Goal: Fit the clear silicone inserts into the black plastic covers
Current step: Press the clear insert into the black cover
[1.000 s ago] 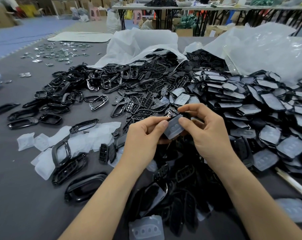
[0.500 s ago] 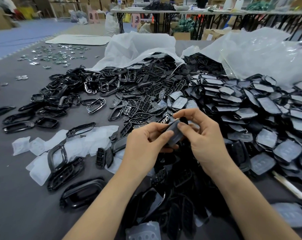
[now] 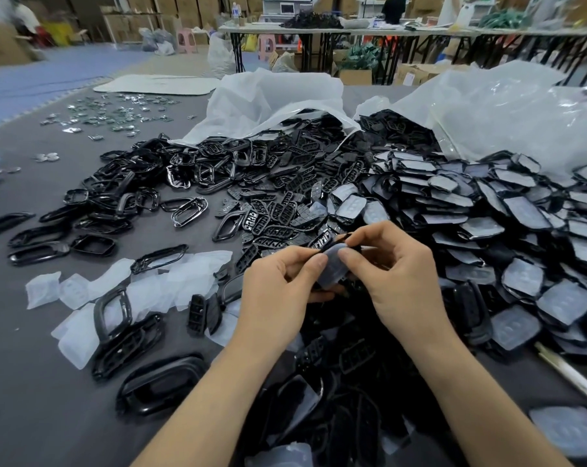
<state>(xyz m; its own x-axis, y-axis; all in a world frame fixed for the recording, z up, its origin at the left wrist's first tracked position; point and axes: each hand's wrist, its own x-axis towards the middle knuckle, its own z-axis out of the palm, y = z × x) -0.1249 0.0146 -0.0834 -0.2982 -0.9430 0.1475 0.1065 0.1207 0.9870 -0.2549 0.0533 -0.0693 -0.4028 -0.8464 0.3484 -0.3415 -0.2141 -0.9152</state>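
One clear silicone insert (image 3: pixel 332 269) lies against a black plastic cover (image 3: pixel 329 247), and both are held up over the middle of the grey table (image 3: pixel 32 399). Only a thin dark edge of the cover shows around the insert. The left hand (image 3: pixel 275 291) pinches the cover, thumb on the insert's left edge and fingers curled beneath. The right hand (image 3: pixel 400 281) clamps the insert, thumb flat on its face and forefinger hooked over the top edge.

Under the hands lies a dark heap of loose black covers (image 3: pixel 335 365). To the right spreads a large pile of covers with inserts fitted (image 3: pixel 521 247). Left of the hands, loose clear inserts (image 3: pixel 83 298) lie scattered among glossy black rings (image 3: pixel 133 197). Beyond, two white plastic bags (image 3: pixel 275 102) spill out more black parts.
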